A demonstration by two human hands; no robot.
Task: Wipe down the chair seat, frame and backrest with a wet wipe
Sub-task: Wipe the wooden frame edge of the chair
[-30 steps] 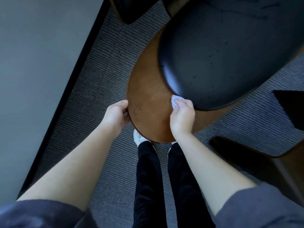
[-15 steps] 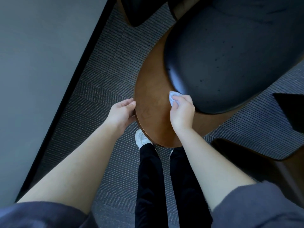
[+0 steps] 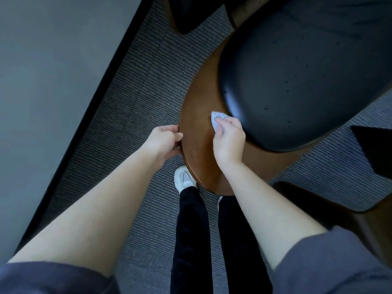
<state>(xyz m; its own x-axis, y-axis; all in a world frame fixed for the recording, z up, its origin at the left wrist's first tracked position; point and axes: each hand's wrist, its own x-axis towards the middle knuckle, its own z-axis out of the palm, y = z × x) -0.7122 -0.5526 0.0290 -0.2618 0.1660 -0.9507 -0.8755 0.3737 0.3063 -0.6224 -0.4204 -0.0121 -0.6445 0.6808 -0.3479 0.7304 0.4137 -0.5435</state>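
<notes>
Below me is a chair with a curved brown wooden backrest [image 3: 199, 128] and a black padded cushion [image 3: 297, 81] set inside it. My right hand [image 3: 229, 141] presses a crumpled white wet wipe [image 3: 217, 120] against the wood, right beside the cushion's edge. The fingers of that hand cover most of the wipe. My left hand [image 3: 164, 140] grips the outer left rim of the wooden backrest, with the thumb on top.
A grey wall [image 3: 53, 81] with a black baseboard [image 3: 91, 124] runs along the left. Striped grey carpet [image 3: 137, 81] covers the floor. Another dark chair [image 3: 339, 209] stands at lower right and a dark piece of furniture [image 3: 186, 13] at top. My legs and white shoe [image 3: 183, 179] are below the backrest.
My right hand has slid the wipe up along the wood beside the cushion edge. My left hand stays on the backrest rim. The view has shifted a little.
</notes>
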